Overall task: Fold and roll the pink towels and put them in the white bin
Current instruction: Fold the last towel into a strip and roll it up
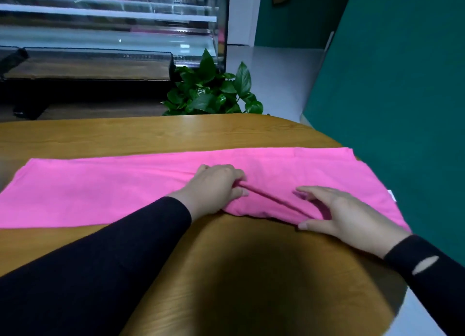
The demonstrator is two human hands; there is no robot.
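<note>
A pink towel (100, 189) lies spread flat in a long strip across the wooden table (151, 132). My left hand (214, 187) rests on the towel near its middle, fingers curled and pinching a raised fold at the near edge. To its right, my right hand (344, 212) lies on the same fold with fingers spread, thumb under the towel's near edge. A ridge of fabric runs between the two hands. No white bin is in view.
A leafy green plant (214, 91) stands just beyond the table's far edge. Behind it is a glass display case (108, 33). A teal wall (402, 84) runs along the right side. The table's rounded edge curves at the right.
</note>
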